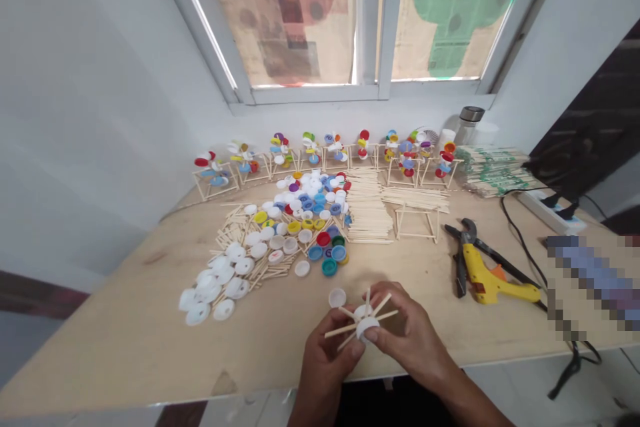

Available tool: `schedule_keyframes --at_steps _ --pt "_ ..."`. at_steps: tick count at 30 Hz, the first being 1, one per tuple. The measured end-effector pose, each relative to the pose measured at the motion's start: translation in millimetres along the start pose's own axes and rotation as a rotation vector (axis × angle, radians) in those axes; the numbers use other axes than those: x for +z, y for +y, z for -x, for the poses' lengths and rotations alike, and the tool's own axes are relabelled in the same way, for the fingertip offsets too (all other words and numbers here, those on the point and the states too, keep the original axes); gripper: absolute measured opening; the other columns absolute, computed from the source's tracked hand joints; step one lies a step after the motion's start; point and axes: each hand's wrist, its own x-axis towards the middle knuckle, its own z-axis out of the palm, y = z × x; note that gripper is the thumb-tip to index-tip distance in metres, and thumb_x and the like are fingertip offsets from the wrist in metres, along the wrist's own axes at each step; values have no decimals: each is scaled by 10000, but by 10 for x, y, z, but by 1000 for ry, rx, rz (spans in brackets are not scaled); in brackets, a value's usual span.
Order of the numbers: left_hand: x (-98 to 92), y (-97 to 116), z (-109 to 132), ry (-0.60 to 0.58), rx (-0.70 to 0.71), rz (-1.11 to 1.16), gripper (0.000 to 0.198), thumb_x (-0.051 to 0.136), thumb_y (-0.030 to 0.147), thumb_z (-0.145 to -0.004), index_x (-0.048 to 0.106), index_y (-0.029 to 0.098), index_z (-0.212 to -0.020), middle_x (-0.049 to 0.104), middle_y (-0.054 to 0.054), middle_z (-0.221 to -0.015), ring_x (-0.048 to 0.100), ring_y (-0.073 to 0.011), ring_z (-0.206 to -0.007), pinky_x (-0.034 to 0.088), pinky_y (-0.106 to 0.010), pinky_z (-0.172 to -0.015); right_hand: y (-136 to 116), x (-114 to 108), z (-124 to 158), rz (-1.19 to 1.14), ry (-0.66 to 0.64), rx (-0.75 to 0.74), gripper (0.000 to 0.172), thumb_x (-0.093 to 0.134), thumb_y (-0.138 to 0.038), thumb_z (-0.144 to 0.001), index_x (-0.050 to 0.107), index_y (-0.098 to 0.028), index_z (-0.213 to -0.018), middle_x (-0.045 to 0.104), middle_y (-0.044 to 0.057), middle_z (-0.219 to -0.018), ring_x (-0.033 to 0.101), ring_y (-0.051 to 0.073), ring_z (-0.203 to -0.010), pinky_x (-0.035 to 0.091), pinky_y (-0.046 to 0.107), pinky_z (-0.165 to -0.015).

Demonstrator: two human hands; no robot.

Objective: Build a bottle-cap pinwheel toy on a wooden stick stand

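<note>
Near the table's front edge I hold a small hub of white bottle caps with several short wooden sticks pointing outward like spokes. My left hand grips it from the left, fingers closed around the lower sticks. My right hand holds the same piece from the right, thumb pressed on the white cap. Just behind the hands lies a loose white cap. Coloured bottle caps and a pile of white caps spread across the table to the left.
Finished wheels with coloured caps stand on stick frames along the wall. Stacked sticks and a bare stick frame lie mid-table. At right are a yellow glue gun, black-handled cutters, a power strip and cables.
</note>
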Motion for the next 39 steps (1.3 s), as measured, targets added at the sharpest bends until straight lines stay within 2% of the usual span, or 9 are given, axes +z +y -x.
schedule_keyframes --at_steps 7,13,19,23,26,30,34,39 --pt "6 -37 0 36 29 -67 430 829 413 -542 718 165 -875 733 -74 -836 657 -238 -803 497 -305 -755 13 27 14 49 25 -41 210 696 -249 -733 608 -222 -921 642 56 -1033 575 246 -1028 436 387 -915" --pt "11 -43 -6 49 28 -49 426 842 426 -519 723 180 -846 723 -48 -783 646 -211 -774 490 -269 -737 50 -33 71 114 36 -99 267 692 -311 -771 600 -241 -1012 630 61 -1070 544 249 -1085 420 399 -944" --pt "-166 -70 -71 40 -59 -91 401 861 392 -496 733 183 -813 738 -44 -825 659 -226 -872 505 -272 -804 35 -148 166 112 106 -224 222 623 -313 -833 598 -246 -1044 655 56 -1040 572 221 -1045 419 389 -935" --pt "-269 -99 -117 63 -88 -149 440 872 398 -483 738 192 -849 734 -41 -866 648 -235 -946 513 -282 -844 41 -201 218 168 152 -235 159 594 -271 -848 612 -237 -1002 674 49 -988 596 207 -997 422 380 -912" --pt "-265 -127 -106 100 -75 -152 496 873 442 -466 735 201 -877 733 -35 -884 644 -229 -979 514 -252 -833 109 -259 259 248 212 -233 142 574 -236 -851 611 -239 -987 684 43 -962 602 206 -983 416 388 -905" --pt "-220 -148 -67 150 -19 -135 465 857 443 -517 731 208 -898 732 -19 -939 648 -175 -970 495 -176 -827 248 -353 289 346 309 -226 135 562 -201 -848 612 -230 -970 694 46 -961 600 212 -992 392 411 -931" --pt "-237 -162 -86 142 -103 -40 542 881 419 -474 718 217 -950 745 -28 -915 680 -177 -872 533 -215 -787 372 -404 262 328 381 -198 136 545 -184 -845 616 -222 -954 696 45 -933 608 207 -964 410 399 -916" --pt "-268 -174 -166 187 -102 -54 522 911 389 -365 738 176 -808 743 -60 -865 686 -217 -890 553 -233 -769 464 -392 217 300 421 -206 120 522 -184 -854 619 -222 -914 702 39 -901 618 197 -926 433 376 -884"
